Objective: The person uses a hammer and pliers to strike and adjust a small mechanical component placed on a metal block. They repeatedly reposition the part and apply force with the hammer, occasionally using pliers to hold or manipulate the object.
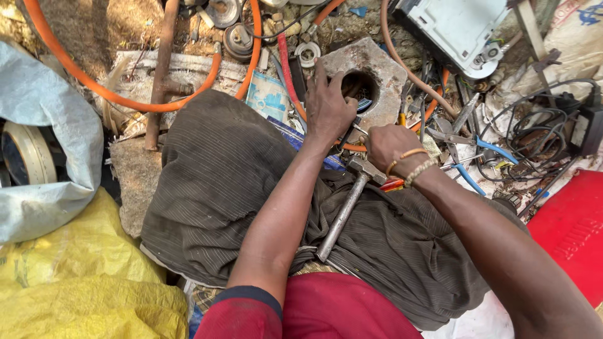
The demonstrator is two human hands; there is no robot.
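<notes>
**Inspector:** Start with the block.

**Assistant:** A grey stone block [377, 69], rough and pitted, corners chipped, with a round dark hole through its middle. It lies on the ground just beyond the person's knees, among tools, wires and an orange hose [125, 100].

**Inspector:** Left hand?

**Assistant:** The left hand [328, 107] rests on the near left edge of the block, arm stretched forward over the lap. Fingers are bent and close together, the tips at the rim of the hole; the forefinger lies straight along the block's left side. Whether they pinch anything inside the hole, I cannot tell.

**Inspector:** Right hand?

**Assistant:** The right hand [386, 145] sits just below the block, knuckles up, wrist bent, with beaded bands on the wrist. Fingers are curled under; what they grip is hidden.

**Inspector:** The hammer?

**Assistant:** A hammer [345, 207] lies across the dark striped cloth [213, 182] on the lap, head beside the right wrist, handle pointing back toward the body. Neither hand clearly holds it.
</notes>
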